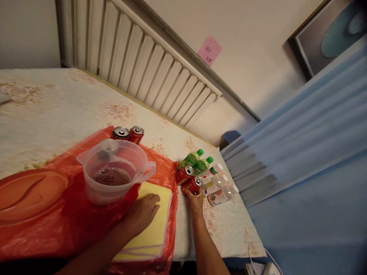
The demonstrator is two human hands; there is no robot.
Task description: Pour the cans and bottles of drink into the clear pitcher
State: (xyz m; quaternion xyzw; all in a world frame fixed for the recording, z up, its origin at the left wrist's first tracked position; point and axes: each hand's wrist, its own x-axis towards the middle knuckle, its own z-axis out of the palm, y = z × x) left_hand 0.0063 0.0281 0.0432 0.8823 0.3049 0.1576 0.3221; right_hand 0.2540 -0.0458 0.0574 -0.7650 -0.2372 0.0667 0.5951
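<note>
My right hand [195,202] has its thumb and fingers around a red drink can [191,185] at the near end of a group of drinks. Another red can [183,175] stands right beside it. My left hand [145,212] rests on a stack of yellow cloths [160,225] with purple edging, its fingers loosely bent and holding nothing. Left of the cloths, a clear plastic jug [100,193] contains dark, bubbly liquid [111,176]. Behind the jug are a dark-topped can [120,133] and a red can [137,134], partly hidden.
Green-capped bottles [200,165] and several clear bottles [219,196] stand near my right hand. A red plastic sheet [71,229] lies under the jug and an orange oval lid or tray [31,194]. Beyond the flowered tablecloth [94,99] are a radiator [149,68] and a blue curtain [309,152].
</note>
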